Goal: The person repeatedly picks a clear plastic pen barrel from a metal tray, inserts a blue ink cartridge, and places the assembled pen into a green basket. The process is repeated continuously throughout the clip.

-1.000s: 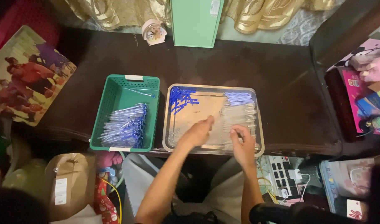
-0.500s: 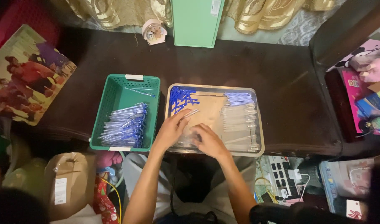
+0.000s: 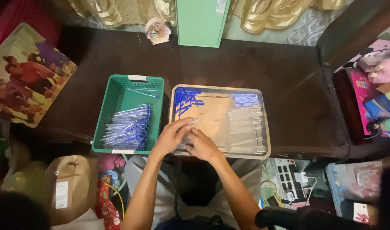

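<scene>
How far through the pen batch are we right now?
Done: a sizeable pile of blue pens lies in the green basket. In hand: the left hand and right hand meet over the near left corner of the metal tray, apparently on one clear barrel; the grip is hard to make out. Left: rows of clear barrels, blue caps and blue refills on the tray.

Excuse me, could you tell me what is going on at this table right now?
A seated person has both hands together over the near left corner of a shiny rectangular metal tray. The left hand and right hand seem to pinch a clear plastic pen barrel. The tray holds loose blue pen caps and rows of clear barrels. Beside it, a green plastic basket holds finished blue pens.
</scene>
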